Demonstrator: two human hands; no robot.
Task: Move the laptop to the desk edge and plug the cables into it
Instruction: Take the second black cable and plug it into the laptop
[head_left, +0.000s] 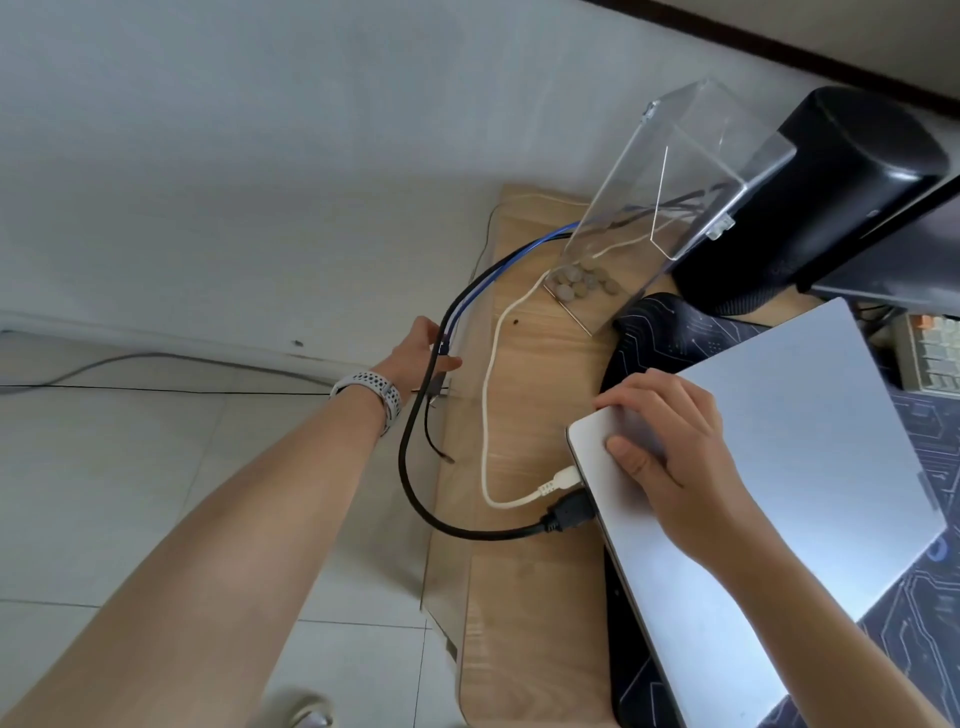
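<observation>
Forearm-first at lower left, the left hand (415, 353) loosely gathers the blue cable (498, 275) off the surface (524, 597) edge, the right hand (670, 441) lies flat on the laptop (779, 493), and a tug there could yank its seated white plug (563, 480) or black plug (569, 512).

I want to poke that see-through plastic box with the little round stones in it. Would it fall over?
Probably quite easily. The tall clear plastic box stands narrow and high on the wooden desk, so a push near its top would likely tip it. The small grey pebbles sit only at the bottom, which may steady it a little. Its smooth walls look slippery, and hard plastic might crack if it fell.
</observation>
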